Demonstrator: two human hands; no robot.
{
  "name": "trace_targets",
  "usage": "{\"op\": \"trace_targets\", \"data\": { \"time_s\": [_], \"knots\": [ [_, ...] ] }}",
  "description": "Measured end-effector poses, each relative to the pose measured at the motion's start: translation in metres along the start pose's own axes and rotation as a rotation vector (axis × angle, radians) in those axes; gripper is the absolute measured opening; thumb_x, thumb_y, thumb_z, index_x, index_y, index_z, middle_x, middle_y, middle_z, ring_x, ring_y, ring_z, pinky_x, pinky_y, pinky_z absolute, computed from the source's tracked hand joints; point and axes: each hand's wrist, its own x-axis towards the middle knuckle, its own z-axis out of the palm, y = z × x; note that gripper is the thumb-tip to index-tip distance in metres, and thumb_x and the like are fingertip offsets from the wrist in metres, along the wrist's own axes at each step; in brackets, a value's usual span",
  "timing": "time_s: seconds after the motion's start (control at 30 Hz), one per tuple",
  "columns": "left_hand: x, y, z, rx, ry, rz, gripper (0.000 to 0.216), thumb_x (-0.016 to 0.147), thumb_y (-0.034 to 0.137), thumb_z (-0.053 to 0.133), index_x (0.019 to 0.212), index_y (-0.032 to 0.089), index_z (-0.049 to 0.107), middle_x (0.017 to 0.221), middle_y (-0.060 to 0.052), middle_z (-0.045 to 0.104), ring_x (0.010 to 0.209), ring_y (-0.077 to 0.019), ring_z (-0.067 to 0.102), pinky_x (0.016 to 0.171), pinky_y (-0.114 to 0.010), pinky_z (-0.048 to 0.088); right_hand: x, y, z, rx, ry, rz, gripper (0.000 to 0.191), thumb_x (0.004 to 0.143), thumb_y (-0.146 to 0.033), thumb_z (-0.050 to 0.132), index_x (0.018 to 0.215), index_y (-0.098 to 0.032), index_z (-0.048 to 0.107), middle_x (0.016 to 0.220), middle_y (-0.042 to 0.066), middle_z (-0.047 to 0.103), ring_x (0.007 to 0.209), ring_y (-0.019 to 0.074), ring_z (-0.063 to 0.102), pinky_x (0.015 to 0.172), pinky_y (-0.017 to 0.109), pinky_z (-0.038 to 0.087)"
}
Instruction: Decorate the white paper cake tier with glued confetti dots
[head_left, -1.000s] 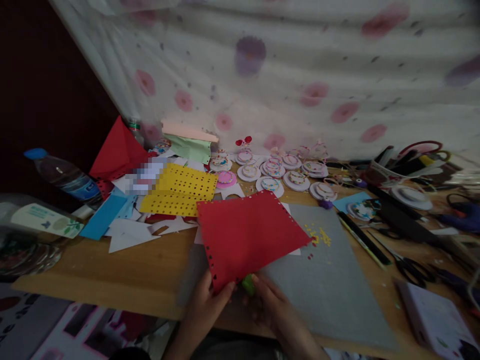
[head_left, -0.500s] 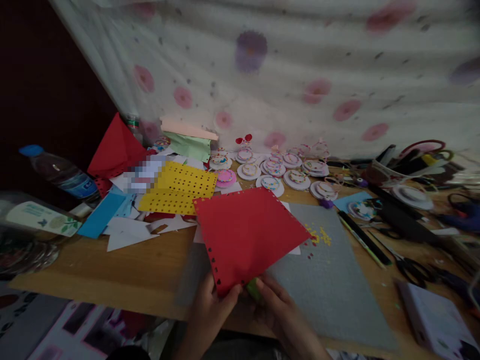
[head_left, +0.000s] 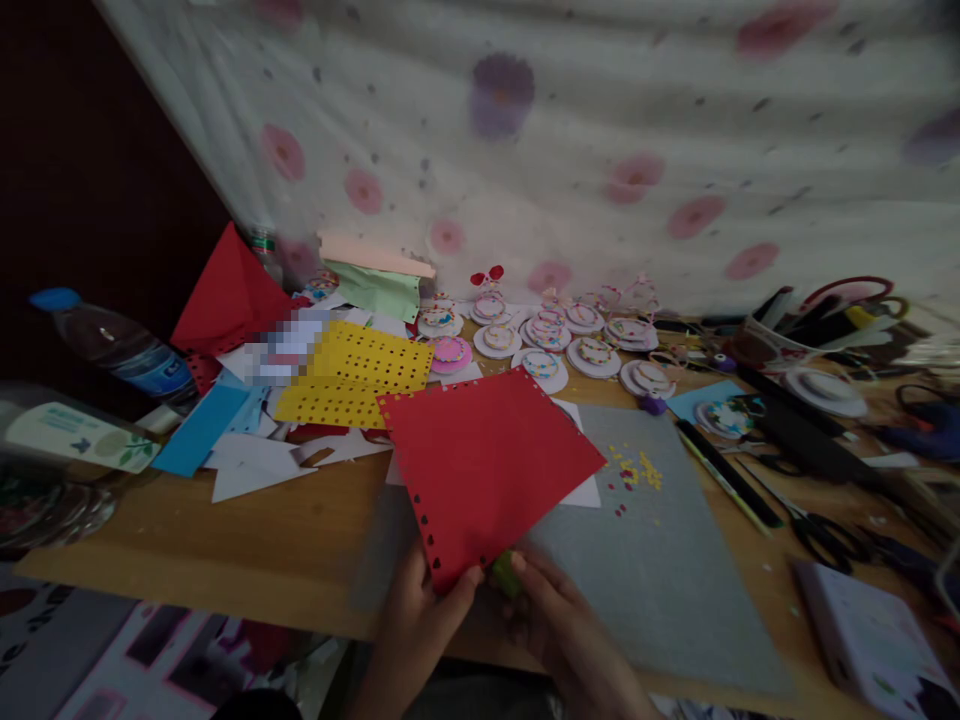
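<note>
A red sheet of paper (head_left: 491, 465) is held aslant above the near part of a grey mat (head_left: 660, 580), its near corner gripped by the left hand (head_left: 420, 620). The corner is pinched between the thumb, laid on top, and fingers that are mostly hidden below. Dark punched holes are lined up along the sheet's left edge, and smaller ones are seen along its far edges.

A small green punch (head_left: 506, 573) is clasped in the right hand (head_left: 566, 620), with the thumb pressed on it and the other fingers curled beneath. It is held at the sheet's near edge, just beside the left thumb; whether paper is caught in its mouth cannot be told, since much of it is covered.

A white sheet (head_left: 585, 490) is partly covered by the red one. Beside its right edge, yellow confetti (head_left: 641, 470) is scattered on the mat, mixed with a few dark red bits. To the left, a yellow sheet (head_left: 360, 380) pierced by rows of holes is laid over white paper scraps (head_left: 255, 465), near a blue paper strip (head_left: 202, 425).

Beaded disc ornaments (head_left: 544, 370) are grouped behind the mat. To its right, black-handled scissors (head_left: 825, 540) are laid on the wooden table (head_left: 225, 550), and a blue-capped bottle (head_left: 157, 370) is seen tilted at the far left.
</note>
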Motion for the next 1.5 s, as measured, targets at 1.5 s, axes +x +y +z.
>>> {"op": "trace_targets", "data": {
  "time_s": [1.5],
  "knots": [
    [-0.001, 0.005, -0.001, 0.067, 0.003, 0.100, 0.040, 0.076, 0.038, 0.067, 0.110, 0.018, 0.062, 0.107, -0.012, 0.071, 0.101, -0.0284, 0.067, 0.088, -0.038, 0.054, 0.004, -0.005, 0.005, -0.059, 0.061, -0.001, 0.040, 0.066, -0.048, 0.080, 0.089, -0.017, 0.070, 0.075, 0.000, 0.063, 0.053, 0.0062, 0.053, 0.042, 0.016, 0.032]
  ]
}}
